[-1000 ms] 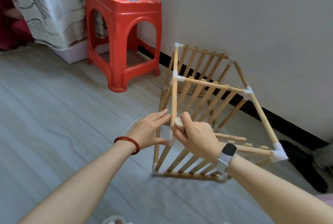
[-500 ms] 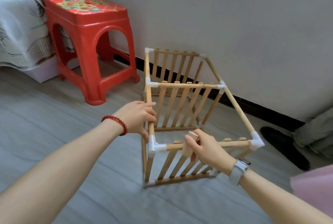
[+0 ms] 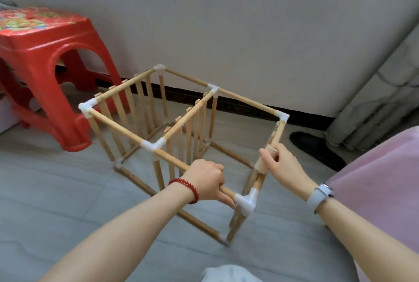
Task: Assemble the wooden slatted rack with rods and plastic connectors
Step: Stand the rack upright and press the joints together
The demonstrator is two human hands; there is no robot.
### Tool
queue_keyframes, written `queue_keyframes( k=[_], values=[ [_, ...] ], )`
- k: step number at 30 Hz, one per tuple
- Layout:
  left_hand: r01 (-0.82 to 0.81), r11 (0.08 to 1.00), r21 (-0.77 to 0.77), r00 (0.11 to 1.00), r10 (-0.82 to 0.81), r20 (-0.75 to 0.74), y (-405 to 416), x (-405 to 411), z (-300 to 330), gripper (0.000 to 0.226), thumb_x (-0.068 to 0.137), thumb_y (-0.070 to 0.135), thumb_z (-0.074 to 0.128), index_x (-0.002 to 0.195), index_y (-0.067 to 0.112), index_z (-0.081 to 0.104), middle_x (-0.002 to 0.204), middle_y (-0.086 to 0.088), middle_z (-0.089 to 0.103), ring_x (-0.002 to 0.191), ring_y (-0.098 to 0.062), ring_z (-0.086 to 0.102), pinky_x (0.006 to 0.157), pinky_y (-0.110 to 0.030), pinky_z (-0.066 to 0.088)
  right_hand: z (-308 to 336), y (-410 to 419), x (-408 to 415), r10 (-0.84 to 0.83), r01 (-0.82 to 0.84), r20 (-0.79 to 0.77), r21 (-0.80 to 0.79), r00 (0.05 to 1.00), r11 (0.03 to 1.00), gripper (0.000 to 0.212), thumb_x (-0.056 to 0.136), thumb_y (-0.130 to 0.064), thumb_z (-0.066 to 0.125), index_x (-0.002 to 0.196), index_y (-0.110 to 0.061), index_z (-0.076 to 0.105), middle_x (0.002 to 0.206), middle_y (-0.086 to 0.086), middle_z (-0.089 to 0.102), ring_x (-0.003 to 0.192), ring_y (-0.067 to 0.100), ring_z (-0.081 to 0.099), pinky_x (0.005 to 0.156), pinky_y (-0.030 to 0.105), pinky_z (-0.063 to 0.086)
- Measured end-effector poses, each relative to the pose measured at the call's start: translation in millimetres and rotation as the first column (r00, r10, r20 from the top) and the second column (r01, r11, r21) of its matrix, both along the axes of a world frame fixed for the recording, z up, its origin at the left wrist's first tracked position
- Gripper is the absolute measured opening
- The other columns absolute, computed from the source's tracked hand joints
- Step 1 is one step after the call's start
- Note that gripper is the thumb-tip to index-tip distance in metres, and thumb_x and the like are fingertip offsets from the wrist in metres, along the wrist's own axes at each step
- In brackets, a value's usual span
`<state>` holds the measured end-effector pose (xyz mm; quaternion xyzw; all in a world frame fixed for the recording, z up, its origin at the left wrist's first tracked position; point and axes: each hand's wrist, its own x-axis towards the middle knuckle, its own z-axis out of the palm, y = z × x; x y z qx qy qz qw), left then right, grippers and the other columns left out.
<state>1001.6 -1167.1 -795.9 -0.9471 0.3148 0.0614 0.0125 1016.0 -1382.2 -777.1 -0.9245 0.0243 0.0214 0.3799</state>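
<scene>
1. Here, the wooden rack (image 3: 181, 127) stands upright on the grey floor (image 3: 56, 191), centre frame, close to the wall (image 3: 226, 21); slatted panels at 10 o'clock and mid-frame, rods joined by white plastic connectors.
2. Left hand (image 3: 207, 179), red bead bracelet (image 3: 187, 187) on the wrist, grips the near top rod (image 3: 127, 128), fingers curled round it, just beside the near corner connector (image 3: 246, 201) at 6 o'clock of the rack.
3. Right hand (image 3: 281, 166), watch (image 3: 320, 194) on the wrist, holds a small wooden block (image 3: 264, 160) against the right-side top rod (image 3: 277, 133), fingers wrapped over it; thumb on the block's upper end.
4. Red plastic stool (image 3: 45, 66) at 9–10 o'clock, near the rack's far-left corner, not touching.
5. Dark shoe (image 3: 315, 148) on the floor at 3 o'clock, beyond the right hand.
6. Pink fabric (image 3: 374, 191) at 4 o'clock, beside the right forearm.
7. Grey curtain (image 3: 374, 100) at 2 o'clock against the wall.
</scene>
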Motion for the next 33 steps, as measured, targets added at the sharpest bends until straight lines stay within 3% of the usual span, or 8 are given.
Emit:
queue_keyframes(
  k=[4, 9, 14, 19, 23, 25, 28, 33],
  values=[
    [-0.217, 0.971, -0.105, 0.976, 0.213, -0.045, -69, 7, -11, 0.067, 0.064, 0.083, 0.047, 0.055, 0.017, 0.043, 0.064, 0.006, 0.033, 0.058, -0.017, 0.042, 0.050, -0.027, 0.024, -3, -37, -2, -0.074, 0.067, 0.049, 0.134, 0.996, 0.989, 0.012, 0.093, -0.039, 0.048, 0.091, -0.027, 0.047, 0.071, -0.021, 0.065, 0.076, 0.004, 0.059, 0.063, 0.023, 0.043],
    [-0.444, 0.864, -0.240, 0.894, 0.407, -0.188, -130, 27, -10, 0.063, 0.062, 0.080, 0.056, 0.058, 0.019, 0.042, 0.066, 0.006, 0.039, 0.063, -0.017, 0.045, 0.053, -0.029, 0.030, -8, -71, -10, -0.129, 0.104, 0.118, 0.199, 0.985, 0.975, 0.010, 0.095, -0.042, 0.043, 0.095, -0.032, 0.045, 0.077, -0.015, 0.061, 0.076, 0.005, 0.059, 0.063, 0.026, 0.044],
    [-0.511, 0.756, -0.409, 0.849, 0.366, -0.382, -136, 47, 7, 0.040, 0.077, 0.054, 0.066, 0.093, 0.018, 0.061, 0.096, 0.002, 0.049, 0.090, -0.016, 0.051, 0.079, -0.031, 0.046, -3, -86, -17, -0.147, 0.120, 0.139, 0.188, 0.979, 0.975, 0.015, 0.094, -0.045, 0.042, 0.099, -0.032, 0.045, 0.083, -0.012, 0.056, 0.074, 0.007, 0.055, 0.057, 0.023, 0.038],
    [-0.304, 0.839, -0.452, 0.946, 0.321, -0.040, -56, 39, 30, 0.034, 0.089, 0.042, 0.053, 0.117, 0.023, 0.057, 0.118, 0.004, 0.052, 0.112, -0.014, 0.047, 0.093, -0.033, 0.035, 3, -61, -19, -0.043, 0.024, 0.160, 0.121, 0.986, 0.992, 0.011, 0.094, -0.045, 0.042, 0.099, -0.037, 0.038, 0.086, -0.012, 0.058, 0.074, 0.011, 0.059, 0.062, 0.032, 0.049],
    [-0.488, 0.823, -0.292, 0.869, 0.490, -0.069, 52, 9, 24, 0.041, 0.091, 0.053, 0.042, 0.120, 0.027, 0.054, 0.118, 0.008, 0.052, 0.112, -0.013, 0.049, 0.094, -0.036, 0.040, 10, -17, -23, 0.083, -0.088, 0.179, 0.019, 0.980, 0.996, 0.009, 0.093, -0.038, 0.043, 0.096, -0.031, 0.040, 0.079, -0.010, 0.055, 0.072, 0.014, 0.059, 0.067, 0.035, 0.049],
    [-0.578, 0.803, -0.144, 0.816, 0.566, -0.115, 92, -7, 13, 0.038, 0.092, 0.057, 0.035, 0.110, 0.032, 0.056, 0.109, 0.009, 0.055, 0.103, -0.012, 0.054, 0.083, -0.032, 0.043, 14, 8, -23, 0.166, -0.158, 0.138, -0.070, 0.976, 0.985, 0.012, 0.093, -0.038, 0.040, 0.098, -0.028, 0.038, 0.072, -0.010, 0.059, 0.070, 0.017, 0.060, 0.069, 0.037, 0.049],
    [-0.554, 0.830, -0.071, 0.830, 0.557, 0.029, 115, -19, -3, 0.035, 0.093, 0.058, 0.026, 0.079, 0.032, 0.045, 0.081, 0.009, 0.059, 0.075, -0.012, 0.057, 0.060, -0.028, 0.036, 27, 48, -21, 0.301, -0.272, 0.143, -0.192, 0.943, 0.943, 0.016, 0.096, -0.036, 0.038, 0.105, -0.023, 0.035, 0.073, -0.006, 0.059, 0.066, 0.022, 0.059, 0.062, 0.036, 0.047],
    [-0.496, 0.863, -0.095, 0.849, 0.505, 0.153, 91, -24, -14, 0.043, 0.089, 0.066, 0.019, 0.075, 0.031, 0.040, 0.061, 0.010, 0.049, 0.060, -0.013, 0.050, 0.050, -0.028, 0.027, 67, 88, -5, 0.378, -0.273, 0.380, -0.301, 0.844, 0.914, 0.023, 0.098, -0.034, 0.036, 0.111, -0.016, 0.037, 0.072, 0.001, 0.060, 0.062, 0.026, 0.059, 0.059, 0.037, 0.048]
  ],
)
